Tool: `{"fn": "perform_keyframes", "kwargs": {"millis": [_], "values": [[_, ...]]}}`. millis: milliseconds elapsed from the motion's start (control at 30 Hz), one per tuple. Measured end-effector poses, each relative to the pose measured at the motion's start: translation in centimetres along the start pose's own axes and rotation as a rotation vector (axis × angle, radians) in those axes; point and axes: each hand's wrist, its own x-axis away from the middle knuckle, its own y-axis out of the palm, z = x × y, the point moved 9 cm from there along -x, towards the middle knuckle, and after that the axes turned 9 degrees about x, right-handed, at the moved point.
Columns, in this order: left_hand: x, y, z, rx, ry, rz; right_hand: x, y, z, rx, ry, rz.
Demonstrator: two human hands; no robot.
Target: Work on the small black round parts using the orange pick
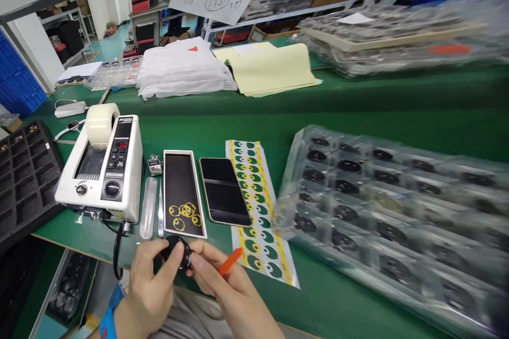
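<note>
Both of my hands sit at the near edge of the green-covered workbench. My left hand has thumb and fingers clamped around a small round black part, held just above the bench edge. My right hand touches the same part with its fingertips and is closed on a thin orange plastic stick, which angles up to the right.

Just behind the part lies a narrow black tray with a white rim, with yellow rings at its near end. Right of it: a dark-screened phone, then a strip of green-and-yellow round stickers. Left of the tray stands a white tape dispenser with a clear tape roll. To the right lie clear blister trays of black parts.
</note>
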Motion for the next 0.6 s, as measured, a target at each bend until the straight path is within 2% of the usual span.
{"fn": "perform_keyframes", "kwargs": {"millis": [67, 100, 167, 233, 300, 400, 500, 567, 600], "values": [[0.9, -0.6, -0.6, 0.041, -0.085, -0.003, 0.3, -0.1, 0.4, 0.002, 0.000, -0.015], [1.3, -1.3, -1.5, 0.106, -0.183, 0.024, 0.4, -0.3, 0.6, 0.016, -0.009, -0.019], [2.7, -3.6, -4.9, 0.316, -0.503, 0.196, 0.6, -0.8, 1.0, 0.048, -0.034, -0.006], [4.6, -6.0, -8.3, 0.506, -0.811, 0.450, 0.7, -1.5, 1.2, 0.068, -0.069, 0.032], [4.9, -7.7, -10.1, 0.568, -0.924, 0.583, 0.9, -2.1, 1.3, 0.081, -0.110, 0.071], [3.3, -9.2, -11.0, 0.556, -0.909, 0.602, 1.1, -2.3, 1.1, 0.114, -0.151, 0.081], [1.6, -10.5, -10.0, 0.514, -0.770, 0.647, 1.2, -2.2, 0.5, 0.155, -0.169, 0.079], [-0.4, -11.2, -7.9, 0.391, -0.569, 0.563, 1.2, -2.2, -0.5, 0.171, -0.211, 0.075], [-1.7, -11.0, -6.7, 0.299, -0.465, 0.444, 1.2, -2.1, -1.0, 0.174, -0.229, 0.063]]}}
